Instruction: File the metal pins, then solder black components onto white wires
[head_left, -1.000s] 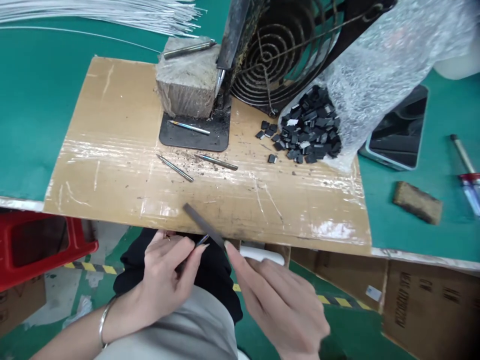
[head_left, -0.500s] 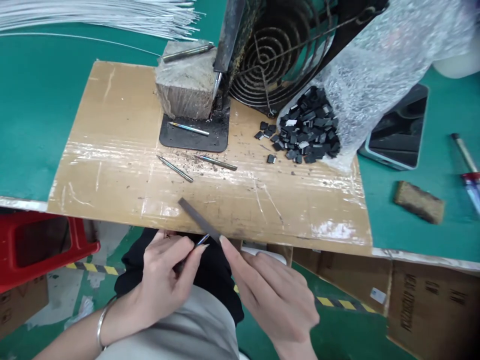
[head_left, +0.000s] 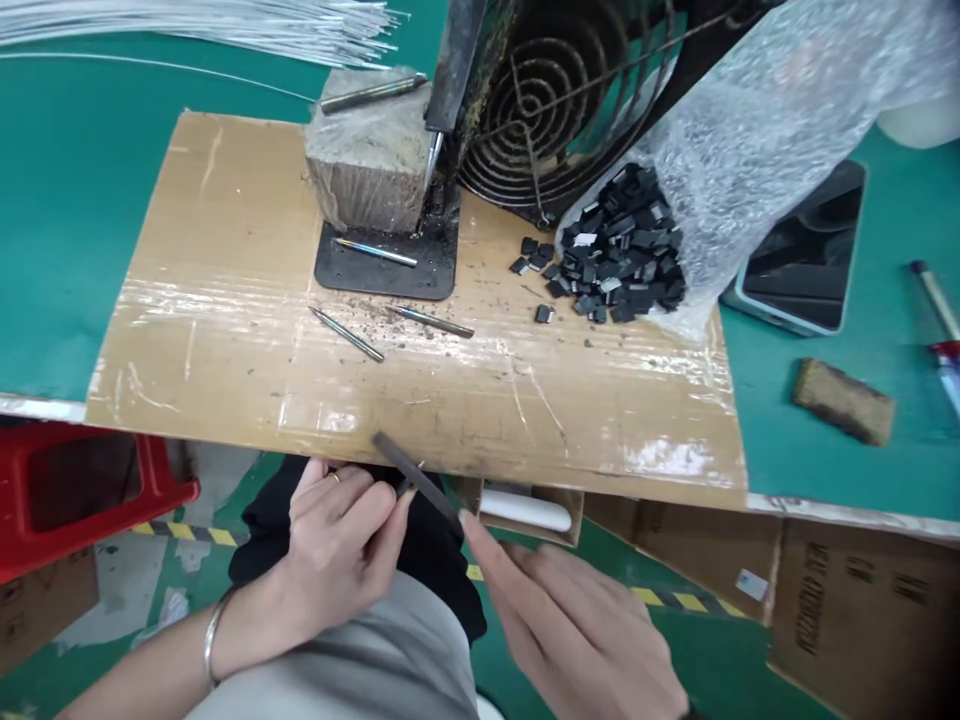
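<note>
My right hand (head_left: pixel 577 620) grips a flat grey file (head_left: pixel 416 480), its index finger stretched along it. The file slants up to the left, across the front edge of the cardboard sheet. Pinched in my left hand (head_left: pixel 341 530) is a soldering iron tip (head_left: pixel 406 487), its pointed end under or against the file; most of it is hidden by the fingers. Further up lie more such tips: one (head_left: pixel 346 334) and another (head_left: pixel 431 321) on the cardboard (head_left: pixel 225 250), one (head_left: pixel 375 252) on a black plate (head_left: pixel 386 275), one (head_left: pixel 373 94) on a wrapped block (head_left: pixel 367 175).
Behind stands a fan with a wire guard (head_left: pixel 529 110), a soldering iron (head_left: pixel 454 70) beside it. Small black parts (head_left: pixel 619 250) spill from a bubble-wrap bag (head_left: pixel 757 140). To the right are a grey box (head_left: pixel 802 250) and a brown sponge (head_left: pixel 844 400). White wires (head_left: pixel 225 25) lie at the back left.
My right hand has drawn the file down and to the right, toward my body, across the tip. My left hand stays nearly in place, still pinching it.
</note>
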